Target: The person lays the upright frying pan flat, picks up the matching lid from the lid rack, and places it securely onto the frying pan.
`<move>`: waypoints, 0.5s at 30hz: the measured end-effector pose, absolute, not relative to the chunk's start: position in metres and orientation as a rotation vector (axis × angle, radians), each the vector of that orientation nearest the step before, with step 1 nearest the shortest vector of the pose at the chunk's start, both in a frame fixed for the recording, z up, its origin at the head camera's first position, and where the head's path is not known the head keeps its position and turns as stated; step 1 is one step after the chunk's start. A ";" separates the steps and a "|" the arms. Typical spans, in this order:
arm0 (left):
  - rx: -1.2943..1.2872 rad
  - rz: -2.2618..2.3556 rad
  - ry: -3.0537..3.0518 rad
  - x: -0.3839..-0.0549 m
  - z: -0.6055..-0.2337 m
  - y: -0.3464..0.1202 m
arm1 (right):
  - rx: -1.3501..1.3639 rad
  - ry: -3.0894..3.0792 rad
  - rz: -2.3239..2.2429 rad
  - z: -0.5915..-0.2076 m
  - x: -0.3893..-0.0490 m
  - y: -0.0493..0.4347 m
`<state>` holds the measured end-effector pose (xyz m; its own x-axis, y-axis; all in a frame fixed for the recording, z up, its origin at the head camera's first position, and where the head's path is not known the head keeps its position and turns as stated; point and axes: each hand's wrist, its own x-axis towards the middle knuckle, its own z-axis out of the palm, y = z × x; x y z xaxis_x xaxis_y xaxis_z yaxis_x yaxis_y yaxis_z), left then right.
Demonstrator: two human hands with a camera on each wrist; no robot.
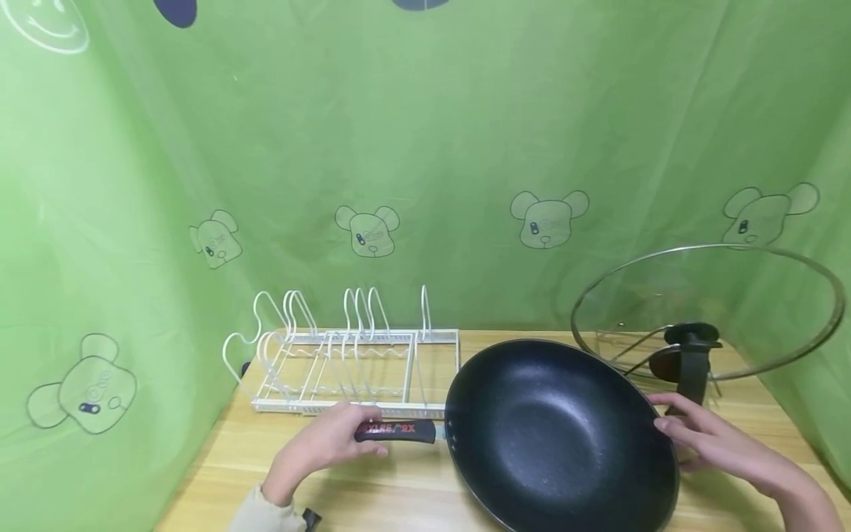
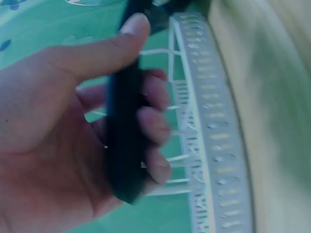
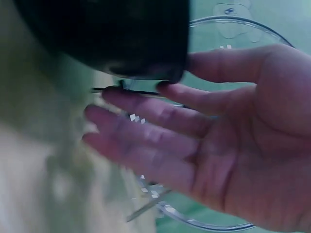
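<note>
A black wok [image 1: 552, 436] is held over the table's front, its dark inside facing the head camera. My left hand [image 1: 332, 440] grips its black handle [image 1: 399, 431], which has red lettering. In the left wrist view the fingers [image 2: 158, 126] curl round the handle [image 2: 124, 131] and the thumb lies along it. At the opposite side, my right hand [image 1: 721, 443] pinches the rim between thumb and forefinger. The right wrist view shows the other fingers [image 3: 146, 141] stretched out below the wok's curved underside [image 3: 121, 39].
A white wire rack [image 1: 352, 408] with upright loops stands behind the left hand. At the back right, a large glass lid [image 1: 814, 347] with a metal rim and black knob stands tilted on a wire holder [image 1: 638, 343]. Green printed curtains [image 1: 459, 148] enclose the wooden table [image 1: 219, 473].
</note>
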<state>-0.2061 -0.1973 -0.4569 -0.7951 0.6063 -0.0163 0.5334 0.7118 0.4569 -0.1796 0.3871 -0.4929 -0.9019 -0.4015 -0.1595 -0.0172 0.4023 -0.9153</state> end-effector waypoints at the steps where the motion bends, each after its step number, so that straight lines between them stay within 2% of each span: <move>1: 0.920 0.655 2.759 -0.205 -0.454 -0.196 | -0.362 2.332 -1.468 -0.490 -0.179 0.388; 15: 1.050 0.571 2.882 -0.193 -0.429 -0.174 | -0.489 2.445 -1.337 -0.479 -0.176 0.389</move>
<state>-0.1933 -0.1741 -0.4295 -0.7734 0.6254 0.1034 0.6176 0.7066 0.3454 -0.1764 0.3888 -0.4789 -0.8932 -0.4369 -0.1065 -0.1462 0.5060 -0.8500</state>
